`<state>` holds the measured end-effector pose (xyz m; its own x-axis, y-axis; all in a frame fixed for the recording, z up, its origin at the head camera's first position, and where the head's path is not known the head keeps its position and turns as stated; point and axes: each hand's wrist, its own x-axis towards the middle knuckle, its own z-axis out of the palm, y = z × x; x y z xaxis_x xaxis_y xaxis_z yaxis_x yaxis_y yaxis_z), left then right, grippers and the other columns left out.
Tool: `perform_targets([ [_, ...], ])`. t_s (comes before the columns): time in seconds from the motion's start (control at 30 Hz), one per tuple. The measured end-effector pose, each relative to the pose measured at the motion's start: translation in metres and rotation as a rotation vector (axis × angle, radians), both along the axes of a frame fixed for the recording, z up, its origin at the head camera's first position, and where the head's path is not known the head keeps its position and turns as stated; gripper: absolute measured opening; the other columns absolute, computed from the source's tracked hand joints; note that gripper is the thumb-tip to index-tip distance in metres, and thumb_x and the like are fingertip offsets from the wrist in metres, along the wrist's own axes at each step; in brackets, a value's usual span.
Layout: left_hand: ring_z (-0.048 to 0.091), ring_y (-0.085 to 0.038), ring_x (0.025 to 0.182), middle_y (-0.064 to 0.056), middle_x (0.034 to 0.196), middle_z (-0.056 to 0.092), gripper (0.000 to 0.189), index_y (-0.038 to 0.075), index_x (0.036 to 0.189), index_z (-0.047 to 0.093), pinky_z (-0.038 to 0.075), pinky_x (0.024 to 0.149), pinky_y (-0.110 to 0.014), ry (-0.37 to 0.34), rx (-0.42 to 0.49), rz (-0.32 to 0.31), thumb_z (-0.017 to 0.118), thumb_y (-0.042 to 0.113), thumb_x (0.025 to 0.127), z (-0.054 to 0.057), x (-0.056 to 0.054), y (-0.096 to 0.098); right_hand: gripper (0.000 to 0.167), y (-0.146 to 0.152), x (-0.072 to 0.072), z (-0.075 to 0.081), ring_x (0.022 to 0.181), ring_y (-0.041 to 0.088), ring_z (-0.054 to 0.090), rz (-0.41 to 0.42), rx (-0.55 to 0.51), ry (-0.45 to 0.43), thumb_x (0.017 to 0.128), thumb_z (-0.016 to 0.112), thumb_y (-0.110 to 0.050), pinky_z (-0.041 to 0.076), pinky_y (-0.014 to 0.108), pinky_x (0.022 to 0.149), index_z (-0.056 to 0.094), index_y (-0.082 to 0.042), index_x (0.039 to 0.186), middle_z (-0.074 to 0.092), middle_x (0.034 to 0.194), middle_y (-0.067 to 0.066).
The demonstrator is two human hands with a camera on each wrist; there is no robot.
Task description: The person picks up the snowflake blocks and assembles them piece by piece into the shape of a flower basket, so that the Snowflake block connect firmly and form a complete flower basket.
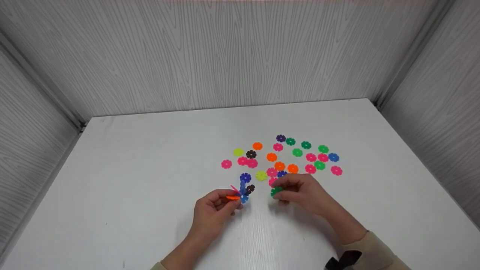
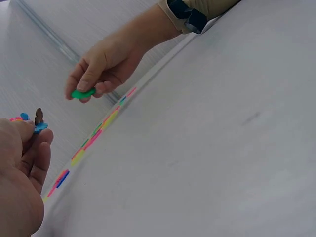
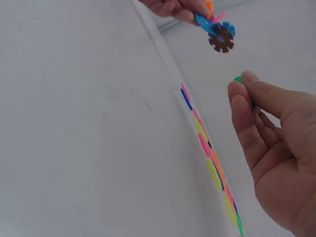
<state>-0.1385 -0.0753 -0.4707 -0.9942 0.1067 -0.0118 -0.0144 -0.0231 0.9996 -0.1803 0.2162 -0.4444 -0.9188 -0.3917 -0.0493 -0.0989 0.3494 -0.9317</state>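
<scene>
My left hand (image 1: 214,210) pinches a small cluster of joined notched discs (image 1: 242,195), blue at its centre with orange, pink and brown discs fanning outward. In the right wrist view the cluster's brown disc (image 3: 220,39) faces the camera, beside blue ones. To the right, my right hand (image 1: 305,193) pinches a single green notched disc (image 1: 276,192) between thumb and fingers. The left wrist view shows this green disc (image 2: 83,93) held above the table, apart from the cluster. A gap separates the two hands.
Many loose notched discs lie flat on the white table (image 1: 131,180) beyond the hands, among them a yellow disc (image 1: 261,176), a dark blue disc (image 1: 245,177) and an orange disc (image 1: 293,168). Some overlap. A wood-grain panel (image 1: 232,56) stands behind the table.
</scene>
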Motion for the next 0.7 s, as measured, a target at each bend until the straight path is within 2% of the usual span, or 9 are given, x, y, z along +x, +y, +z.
perform_targets([
  [0.13,0.071,-0.026,0.102,-0.004,0.113,0.076,0.019,0.017,0.110,0.083,0.062,0.084,-0.029,0.042,-0.082,0.033,0.086,0.015,0.091,0.000,0.000,0.001,0.036,-0.017,0.007,0.001,0.090,0.030,0.077,0.036,-0.100,-0.026,0.096,0.081,-0.015,0.064,0.034,0.084,0.072,-0.003,0.129,0.075,0.105,0.012],
  [0.27,0.064,-0.024,0.115,0.000,0.119,0.071,0.015,0.024,0.103,0.086,0.061,0.085,-0.029,0.081,-0.147,0.061,0.089,0.020,0.089,0.000,0.001,0.002,0.034,-0.026,0.013,-0.001,0.093,0.032,0.078,0.019,-0.167,-0.034,0.097,0.079,-0.011,0.064,0.035,0.086,0.070,0.000,0.128,0.075,0.105,0.013],
  [0.43,0.064,-0.024,0.120,0.001,0.127,0.071,0.015,0.025,0.102,0.087,0.062,0.087,-0.030,0.081,-0.151,0.056,0.089,0.020,0.088,0.001,0.002,0.002,0.023,-0.030,0.015,-0.005,0.097,0.032,0.078,0.035,-0.214,-0.023,0.099,0.076,-0.009,0.063,0.036,0.088,0.074,-0.005,0.121,0.076,0.108,0.014],
  [0.7,0.065,-0.024,0.123,-0.001,0.122,0.075,0.014,0.023,0.103,0.087,0.061,0.090,-0.031,0.078,-0.106,0.019,0.088,0.021,0.089,0.000,0.003,0.004,0.018,-0.032,0.016,-0.009,0.096,0.032,0.078,0.058,-0.232,-0.004,0.100,0.075,-0.010,0.063,0.037,0.088,0.077,-0.007,0.117,0.076,0.108,0.014],
])
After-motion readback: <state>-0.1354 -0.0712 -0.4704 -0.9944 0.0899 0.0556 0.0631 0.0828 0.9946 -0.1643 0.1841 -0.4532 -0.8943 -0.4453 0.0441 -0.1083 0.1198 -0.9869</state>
